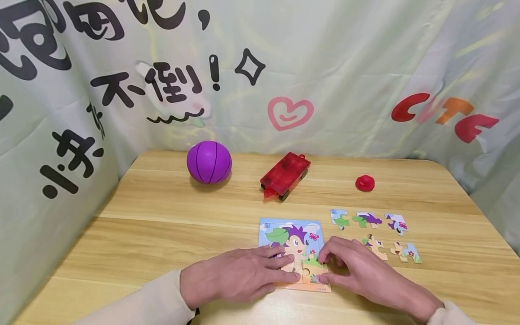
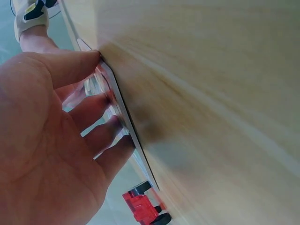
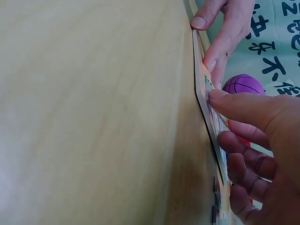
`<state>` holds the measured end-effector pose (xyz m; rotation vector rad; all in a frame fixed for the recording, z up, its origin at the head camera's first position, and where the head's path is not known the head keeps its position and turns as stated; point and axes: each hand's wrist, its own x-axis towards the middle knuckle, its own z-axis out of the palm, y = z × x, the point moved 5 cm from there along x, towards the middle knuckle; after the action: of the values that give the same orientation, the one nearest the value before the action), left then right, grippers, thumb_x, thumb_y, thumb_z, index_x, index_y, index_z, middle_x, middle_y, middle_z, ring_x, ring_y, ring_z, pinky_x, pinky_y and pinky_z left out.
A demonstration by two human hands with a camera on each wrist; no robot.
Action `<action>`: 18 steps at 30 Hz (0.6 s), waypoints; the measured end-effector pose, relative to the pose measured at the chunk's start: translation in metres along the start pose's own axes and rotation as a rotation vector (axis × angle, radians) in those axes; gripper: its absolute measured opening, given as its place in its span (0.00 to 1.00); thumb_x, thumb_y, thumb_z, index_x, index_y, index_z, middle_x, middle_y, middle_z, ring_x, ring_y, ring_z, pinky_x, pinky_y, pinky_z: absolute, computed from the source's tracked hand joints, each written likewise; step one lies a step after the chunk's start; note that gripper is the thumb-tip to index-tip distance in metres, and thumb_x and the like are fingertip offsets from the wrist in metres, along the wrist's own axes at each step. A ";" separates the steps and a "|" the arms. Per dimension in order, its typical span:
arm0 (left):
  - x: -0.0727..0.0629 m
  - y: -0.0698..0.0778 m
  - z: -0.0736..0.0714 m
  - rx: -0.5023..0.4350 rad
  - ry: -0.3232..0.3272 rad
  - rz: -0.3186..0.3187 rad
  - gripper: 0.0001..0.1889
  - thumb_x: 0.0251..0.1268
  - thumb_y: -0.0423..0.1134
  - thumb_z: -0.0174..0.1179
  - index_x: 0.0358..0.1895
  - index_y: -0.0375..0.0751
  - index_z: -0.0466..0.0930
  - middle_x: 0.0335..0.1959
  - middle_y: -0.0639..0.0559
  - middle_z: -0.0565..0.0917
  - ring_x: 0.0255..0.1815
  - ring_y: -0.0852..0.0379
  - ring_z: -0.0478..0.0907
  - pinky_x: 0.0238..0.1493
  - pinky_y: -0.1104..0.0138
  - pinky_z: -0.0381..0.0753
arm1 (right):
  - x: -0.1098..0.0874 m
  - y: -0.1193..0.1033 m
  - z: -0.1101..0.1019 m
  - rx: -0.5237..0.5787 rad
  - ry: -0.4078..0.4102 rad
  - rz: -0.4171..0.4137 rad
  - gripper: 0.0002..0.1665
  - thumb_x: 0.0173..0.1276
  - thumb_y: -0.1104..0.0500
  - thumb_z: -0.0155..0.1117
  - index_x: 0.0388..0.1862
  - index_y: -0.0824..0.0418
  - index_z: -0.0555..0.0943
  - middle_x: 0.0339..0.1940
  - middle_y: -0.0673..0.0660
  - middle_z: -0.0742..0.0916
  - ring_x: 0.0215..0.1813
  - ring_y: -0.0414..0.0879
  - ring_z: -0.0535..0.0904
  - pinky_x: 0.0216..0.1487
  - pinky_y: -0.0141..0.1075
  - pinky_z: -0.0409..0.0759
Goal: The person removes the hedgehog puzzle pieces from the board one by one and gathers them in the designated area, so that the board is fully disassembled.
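Head cam first: the puzzle board (image 1: 290,221) lies on the table (image 1: 162,225), just right of bottom centre. The left hand (image 1: 239,275) is spread over its lower left, fingers fairly straight, so it's pressing rather than clutching. I'd keep that pressure light but steady so nothing skates. At the board's lower right, the right hand (image 1: 357,266) has thumb and forefinger bent in what looks like a pinch on the corner piece (image 1: 314,271). My take: match up the rounded joint on its left first, then press down flat, no jamming. The loose pieces (image 1: 369,220) are off to the right, so try not to drag a sleeve through them.

Left wrist cam: thumb and fingertips meet the board along its edge, left of centre in the frame. Good bracing spot imo, just stay off the seams. Can't make out the corner piece here.

Right wrist cam: right of centre, the thumb tip is at the board, the other fingers curled opposite. Angle's too low to tell if the piece is seated, so I'd run a fingertip across the joint.
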<state>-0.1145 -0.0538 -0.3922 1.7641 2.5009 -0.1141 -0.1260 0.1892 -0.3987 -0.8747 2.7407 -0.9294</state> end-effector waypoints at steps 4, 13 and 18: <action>0.000 0.001 -0.001 0.006 0.005 0.004 0.25 0.91 0.48 0.48 0.85 0.65 0.67 0.85 0.54 0.69 0.87 0.52 0.65 0.86 0.63 0.63 | -0.002 0.000 0.001 0.029 0.004 0.034 0.13 0.72 0.38 0.76 0.45 0.36 0.81 0.34 0.36 0.79 0.38 0.31 0.74 0.37 0.28 0.73; 0.000 0.000 -0.001 -0.008 0.002 -0.003 0.26 0.91 0.48 0.49 0.85 0.65 0.68 0.85 0.55 0.69 0.87 0.53 0.65 0.86 0.63 0.64 | -0.005 0.002 0.004 0.127 0.027 0.007 0.09 0.76 0.47 0.75 0.46 0.39 0.81 0.35 0.36 0.81 0.37 0.31 0.76 0.36 0.28 0.76; 0.001 0.000 0.000 -0.007 -0.004 -0.003 0.26 0.91 0.48 0.48 0.85 0.66 0.67 0.86 0.55 0.68 0.87 0.53 0.65 0.86 0.63 0.64 | -0.009 0.003 0.001 0.213 0.028 -0.036 0.07 0.79 0.54 0.72 0.48 0.43 0.82 0.38 0.38 0.84 0.37 0.33 0.78 0.35 0.29 0.78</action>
<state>-0.1148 -0.0533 -0.3921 1.7558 2.4984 -0.1082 -0.1201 0.1953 -0.4023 -0.8809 2.5932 -1.2216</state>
